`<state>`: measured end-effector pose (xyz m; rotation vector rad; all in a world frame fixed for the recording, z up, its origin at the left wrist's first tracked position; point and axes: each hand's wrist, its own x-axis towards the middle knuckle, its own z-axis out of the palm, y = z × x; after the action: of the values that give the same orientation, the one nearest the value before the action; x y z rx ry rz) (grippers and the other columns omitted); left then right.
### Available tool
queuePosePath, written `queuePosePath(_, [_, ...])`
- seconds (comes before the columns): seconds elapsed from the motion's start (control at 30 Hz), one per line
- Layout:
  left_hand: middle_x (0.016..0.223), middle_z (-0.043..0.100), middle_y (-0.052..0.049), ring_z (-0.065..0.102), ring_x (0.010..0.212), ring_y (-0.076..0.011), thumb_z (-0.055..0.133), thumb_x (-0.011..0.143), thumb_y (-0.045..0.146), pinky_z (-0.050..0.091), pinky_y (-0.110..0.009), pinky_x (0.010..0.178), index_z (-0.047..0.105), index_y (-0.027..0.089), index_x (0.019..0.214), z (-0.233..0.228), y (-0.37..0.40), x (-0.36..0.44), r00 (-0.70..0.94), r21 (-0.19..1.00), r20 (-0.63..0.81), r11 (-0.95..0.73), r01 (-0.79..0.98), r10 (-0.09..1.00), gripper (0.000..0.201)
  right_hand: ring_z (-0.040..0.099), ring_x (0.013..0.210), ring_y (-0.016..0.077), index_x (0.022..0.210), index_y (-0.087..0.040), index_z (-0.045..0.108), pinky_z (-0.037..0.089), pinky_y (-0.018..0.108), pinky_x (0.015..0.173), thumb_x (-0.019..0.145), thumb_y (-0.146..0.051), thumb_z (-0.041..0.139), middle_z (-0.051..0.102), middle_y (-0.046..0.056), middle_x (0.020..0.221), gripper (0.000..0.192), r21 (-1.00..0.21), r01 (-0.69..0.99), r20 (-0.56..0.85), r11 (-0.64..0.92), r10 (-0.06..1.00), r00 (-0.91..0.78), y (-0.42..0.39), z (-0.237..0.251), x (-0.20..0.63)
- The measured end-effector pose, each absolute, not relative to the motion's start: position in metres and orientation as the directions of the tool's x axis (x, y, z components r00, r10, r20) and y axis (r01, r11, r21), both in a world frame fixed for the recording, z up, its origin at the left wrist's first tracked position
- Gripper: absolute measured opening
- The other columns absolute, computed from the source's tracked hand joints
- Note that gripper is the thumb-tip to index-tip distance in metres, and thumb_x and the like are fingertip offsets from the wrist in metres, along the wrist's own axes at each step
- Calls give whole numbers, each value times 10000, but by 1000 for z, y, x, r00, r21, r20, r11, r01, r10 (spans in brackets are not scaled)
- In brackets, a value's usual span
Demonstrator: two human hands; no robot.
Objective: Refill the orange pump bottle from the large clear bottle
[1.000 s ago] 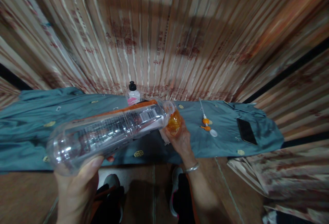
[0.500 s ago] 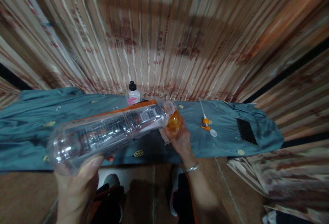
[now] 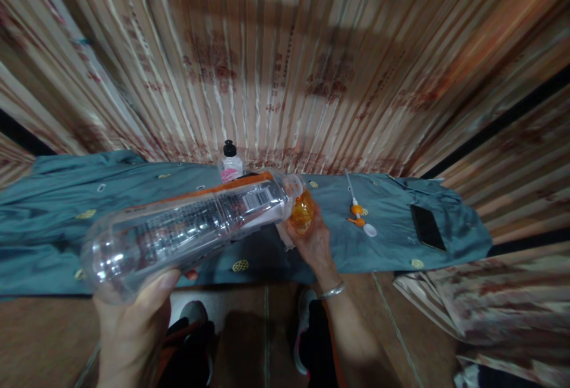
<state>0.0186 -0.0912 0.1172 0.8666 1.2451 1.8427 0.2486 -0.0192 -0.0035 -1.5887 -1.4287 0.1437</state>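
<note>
My left hand grips the base of a large clear plastic bottle, tipped almost flat with its mouth pointing right. The bottle's mouth meets a small bottle of orange liquid, which my right hand holds from below over a table covered in teal cloth. A bangle sits on my right wrist. The large bottle has a barcode label and an orange strip along its top side.
A small bottle with a black cap and pink label stands at the back of the table. An orange-and-white pump head with its tube lies to the right, and a black phone further right. Striped curtains hang behind.
</note>
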Motion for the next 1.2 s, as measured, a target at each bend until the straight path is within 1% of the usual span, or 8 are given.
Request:
queuePosePath(0.1, [1043,719,35,648,897,-154,862,613,294,543,-217,867,714,294,1030,117,-89,18,-504,942,152,-279,-186,850,442,701,1114,283,1415,-185,426,597,465,939,800,-398,693,695,131,1250,703,-697,703,481,144,821,308,-19,-3,248])
queuePosePath(0.23, [998,733,20,645,783,-164,882,521,292,570,-257,821,723,287,1013,110,-80,11,-469,930,192,-313,-194,862,517,699,1125,292,1408,-145,430,596,463,945,788,-374,709,691,161,1254,717,-690,705,502,163,810,304,-19,-4,248])
queuePosePath(0.3, [1032,727,23,669,863,-184,880,527,282,561,-270,864,720,302,1018,108,-80,11,-491,930,193,-317,-184,850,516,698,1127,294,1402,-136,433,595,459,945,785,-376,708,691,170,1251,717,-690,706,502,162,810,304,-19,-3,248])
queuePosePath(0.37, [1100,712,18,665,980,-203,843,619,266,520,-307,983,712,306,1049,109,-84,14,-498,949,139,-259,-181,856,452,701,1116,283,1402,-165,432,598,455,935,798,-379,690,695,148,1247,690,-691,706,488,155,820,299,-20,-2,248])
queuePosePath(0.53, [1120,703,24,652,1030,-220,823,630,265,475,-363,1056,697,317,1068,116,-93,23,-511,959,143,-247,-142,848,459,690,1137,286,1403,-154,430,590,461,951,805,-383,683,681,161,1275,689,-697,700,479,155,827,294,-20,1,248])
queuePosePath(0.63, [1098,708,25,654,990,-199,823,625,271,497,-309,1006,698,300,1049,117,-92,23,-516,960,142,-245,-136,845,443,689,1137,295,1398,-139,434,587,474,955,794,-389,689,683,166,1267,701,-706,691,470,153,831,297,-20,1,249])
queuePosePath(0.8, [1009,726,30,617,811,-145,865,591,286,548,-203,783,704,280,1014,119,-89,21,-496,945,139,-265,-193,857,453,701,1106,289,1380,-159,455,596,463,937,796,-379,683,697,153,1235,664,-707,690,477,154,825,304,-20,1,248])
queuePosePath(1.2, [1027,724,41,618,789,-138,895,557,301,540,-211,780,710,291,1044,111,-85,16,-491,946,124,-252,-205,863,521,697,1098,292,1384,-195,459,595,487,931,793,-380,675,701,121,1223,656,-714,683,469,152,828,307,-20,2,248])
